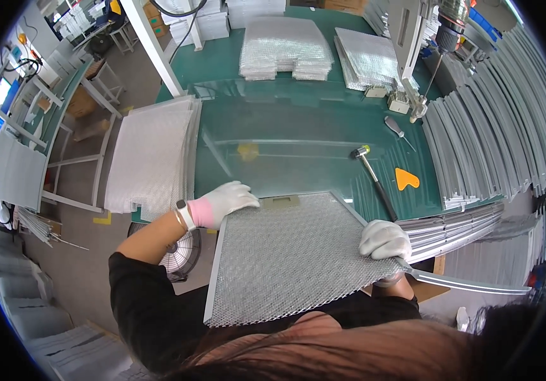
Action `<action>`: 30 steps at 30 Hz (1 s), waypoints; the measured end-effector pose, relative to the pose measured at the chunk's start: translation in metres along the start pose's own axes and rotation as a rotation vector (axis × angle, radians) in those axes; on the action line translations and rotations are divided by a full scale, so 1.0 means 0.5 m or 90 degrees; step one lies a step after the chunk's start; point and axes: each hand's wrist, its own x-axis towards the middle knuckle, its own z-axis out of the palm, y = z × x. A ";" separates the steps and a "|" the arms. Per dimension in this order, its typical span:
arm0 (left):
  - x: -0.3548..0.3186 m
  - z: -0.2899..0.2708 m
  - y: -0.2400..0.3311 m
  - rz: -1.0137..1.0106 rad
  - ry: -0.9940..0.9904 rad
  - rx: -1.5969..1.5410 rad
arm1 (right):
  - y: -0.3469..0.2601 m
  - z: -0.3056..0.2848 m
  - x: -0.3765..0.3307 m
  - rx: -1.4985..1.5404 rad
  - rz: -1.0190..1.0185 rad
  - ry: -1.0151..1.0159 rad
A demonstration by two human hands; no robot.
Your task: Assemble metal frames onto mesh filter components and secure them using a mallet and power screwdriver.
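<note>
The green counter spreads across the far side of the scene, with a tall row of grey panels along its right and a pile of whitish sheets at its left. At its near edge lies the mesh panel, reaching nearer over the person's lap. Its far edge, bearing a grey-green tab, points away from the person; its broadest visible span runs left to right (the lens bends its sides, so I cannot tell the true long axis). A slim metal strip juts right from beside the right hand, its long axis running left to right and slightly nearer at the right end. That hand is clenched around the panel's right edge. The left hand lies over the far left corner, fingers extended; I cannot tell whether it grips. Farther right lie a hammer, a screwdriver and an orange scraper
</note>
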 end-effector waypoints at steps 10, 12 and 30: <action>-0.054 0.057 0.041 -0.250 0.322 -0.162 | 0.022 0.002 0.051 -0.028 -0.013 0.086; -0.059 0.019 0.089 -0.170 0.380 -0.379 | 0.049 -0.013 0.086 -0.074 -0.005 0.052; 0.045 -0.124 0.116 0.091 0.974 -0.300 | 0.146 -0.010 0.198 -0.146 0.113 0.292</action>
